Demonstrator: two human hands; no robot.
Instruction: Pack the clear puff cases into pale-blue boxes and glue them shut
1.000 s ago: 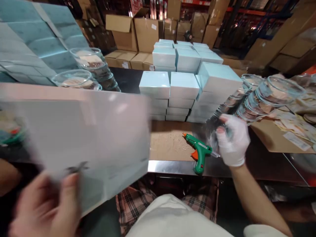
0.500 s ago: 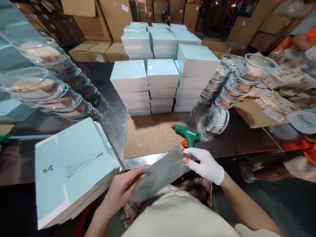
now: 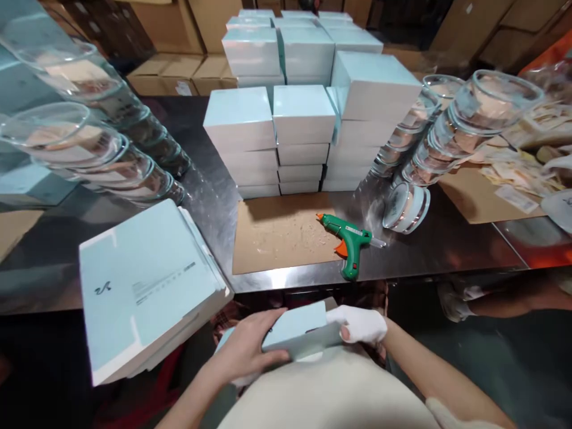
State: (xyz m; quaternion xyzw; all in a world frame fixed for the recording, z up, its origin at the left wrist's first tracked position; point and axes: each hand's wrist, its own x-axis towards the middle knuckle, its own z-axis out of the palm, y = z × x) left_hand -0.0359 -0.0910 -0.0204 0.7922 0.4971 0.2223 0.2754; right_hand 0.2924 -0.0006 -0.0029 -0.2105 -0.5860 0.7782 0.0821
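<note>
Both my hands hold a light blue flat carton blank (image 3: pixel 300 328) in front of my body, below the table's front edge. My bare left hand (image 3: pixel 250 348) grips its left end with fingers wrapped over the top. My gloved right hand (image 3: pixel 361 325) pinches its right end. A green glue gun (image 3: pixel 347 239) with an orange trigger lies on the table just beyond, beside a brown cardboard sheet (image 3: pixel 279 234) speckled with glue bits. A stack of flat blue blanks (image 3: pixel 147 286) juts over the table edge at my left.
Stacks of finished light blue boxes (image 3: pixel 304 113) stand behind the cardboard sheet. Rows of nested clear glass bowls lie at the left (image 3: pixel 89 149) and right (image 3: pixel 451 125). One round lidded jar (image 3: pixel 406 206) rests on its side. Brown cartons fill the background. Another person's leg shows at right (image 3: pixel 504 298).
The carton blank has come down from table-edge level to my lap and turned its blue face up. Both hands have closed in on its ends.
</note>
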